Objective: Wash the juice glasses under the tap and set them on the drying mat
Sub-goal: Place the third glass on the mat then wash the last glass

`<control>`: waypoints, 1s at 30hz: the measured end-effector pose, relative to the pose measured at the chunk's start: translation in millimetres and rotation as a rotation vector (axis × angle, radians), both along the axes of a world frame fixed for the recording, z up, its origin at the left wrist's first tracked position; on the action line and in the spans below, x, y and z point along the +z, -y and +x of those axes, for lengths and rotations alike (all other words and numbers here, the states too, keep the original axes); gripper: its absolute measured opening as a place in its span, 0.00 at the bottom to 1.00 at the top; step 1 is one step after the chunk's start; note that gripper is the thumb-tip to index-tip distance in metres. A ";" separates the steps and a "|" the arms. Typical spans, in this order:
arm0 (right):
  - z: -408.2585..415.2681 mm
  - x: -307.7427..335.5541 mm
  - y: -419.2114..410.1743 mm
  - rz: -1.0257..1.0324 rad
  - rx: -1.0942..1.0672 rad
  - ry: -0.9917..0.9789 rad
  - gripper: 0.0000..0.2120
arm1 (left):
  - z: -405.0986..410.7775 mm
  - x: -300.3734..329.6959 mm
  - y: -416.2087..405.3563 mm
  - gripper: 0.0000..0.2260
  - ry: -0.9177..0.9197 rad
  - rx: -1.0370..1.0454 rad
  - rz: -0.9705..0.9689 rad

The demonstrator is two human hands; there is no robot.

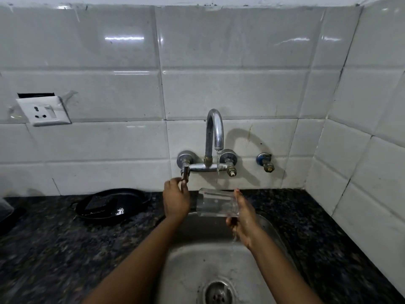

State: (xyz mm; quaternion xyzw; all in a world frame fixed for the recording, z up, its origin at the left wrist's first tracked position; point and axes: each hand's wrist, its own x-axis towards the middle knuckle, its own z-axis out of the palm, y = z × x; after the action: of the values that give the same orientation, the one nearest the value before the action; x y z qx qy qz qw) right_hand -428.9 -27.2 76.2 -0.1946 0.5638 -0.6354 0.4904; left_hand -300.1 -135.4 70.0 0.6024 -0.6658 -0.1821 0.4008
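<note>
A clear juice glass (215, 201) is held over the steel sink (190, 260), just below the tap's spout. My right hand (243, 218) grips it from the right side, thumb underneath near its base. A thin stream of water (218, 163) runs from the chrome tap (213, 132) toward the glass. My left hand (176, 198) is raised to the tap's left lever handle (184, 175), with its fingers curled round the lever. No drying mat is in view.
A dark speckled stone counter (54, 249) surrounds the sink. On it at the left lies a black pan (114, 205) with a dark item in it. White tiled walls enclose the back and right. A wall socket (45, 111) sits at the left.
</note>
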 end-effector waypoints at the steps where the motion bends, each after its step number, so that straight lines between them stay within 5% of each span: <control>1: 2.6 7.8 -3.9 -0.014 0.017 -0.189 0.19 | 2.3 -8.6 -9.2 0.12 -0.293 0.015 0.157; 4: 10.1 29.3 -12.6 -0.074 0.084 -0.749 0.25 | 6.6 -24.7 -40.5 0.12 -1.012 -0.073 0.775; 7: 19.7 48.5 -18.5 -0.146 0.180 -1.227 0.28 | 5.9 -27.2 -61.4 0.11 -1.199 -0.173 0.944; 12: 43.4 79.1 -29.1 -0.234 0.228 -1.531 0.32 | 12.7 -31.8 -74.1 0.11 -1.150 -0.226 0.951; 17: 70.6 80.7 -29.9 -0.213 0.332 -1.533 0.30 | 50.0 -41.4 -87.5 0.10 -0.723 -0.167 0.867; 23: 122.9 70.6 -12.3 -0.234 0.410 -1.498 0.30 | 148.8 -42.7 -97.9 0.12 -0.699 -0.103 0.684; 30: 252.5 62.2 34.9 -0.572 0.506 -1.481 0.28 | 323.3 -44.9 -86.3 0.15 -0.455 0.166 0.456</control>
State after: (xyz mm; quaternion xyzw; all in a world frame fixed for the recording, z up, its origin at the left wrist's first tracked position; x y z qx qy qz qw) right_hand -176.4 -62.1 138.4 -0.8001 0.4968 -0.3323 0.0522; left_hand 23.2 -49.0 25.0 0.6727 -0.4498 -0.4233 0.4075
